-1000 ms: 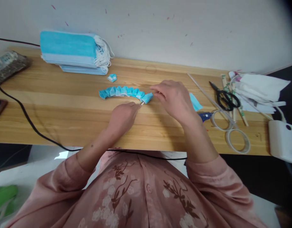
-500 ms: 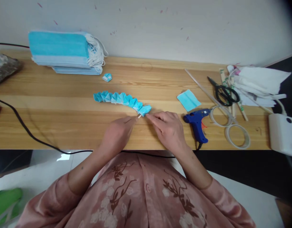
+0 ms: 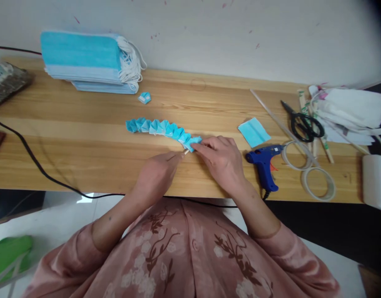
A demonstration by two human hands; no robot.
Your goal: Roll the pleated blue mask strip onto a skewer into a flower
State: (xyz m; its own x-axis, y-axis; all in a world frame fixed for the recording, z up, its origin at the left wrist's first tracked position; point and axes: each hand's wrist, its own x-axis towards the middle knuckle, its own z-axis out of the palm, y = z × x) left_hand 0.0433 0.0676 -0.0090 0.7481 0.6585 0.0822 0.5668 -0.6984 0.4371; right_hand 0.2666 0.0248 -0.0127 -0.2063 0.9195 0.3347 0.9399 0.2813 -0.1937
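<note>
A curved strip of folded blue mask fabric [image 3: 159, 126] lies on the table, its right end between my two hands. My left hand [image 3: 157, 171] is closed on a thin pale stick [image 3: 186, 152], whose tip meets the near side of that end; most of the stick is hidden by the fingers. With thumb and forefinger, my right hand [image 3: 223, 159] pinches the last blue fold from the right. A small folded blue piece [image 3: 144, 97] lies apart, behind the strip. To the right of my right hand are a blue square of fabric [image 3: 255, 131] and a blue glue gun [image 3: 264, 161].
A stack of blue face masks [image 3: 81, 51] stands at the back left. Black scissors [image 3: 305, 126], a clear glue stick [image 3: 267, 109], two tape rolls [image 3: 332, 190] and white fabric scraps [image 3: 354, 105] crowd the right. A black cable [image 3: 32, 157] runs along the front edge.
My right thumb and forefinger have moved onto the strip's end fold and press it. My left hand keeps the stick at the same end. The whole view has shifted slightly.
</note>
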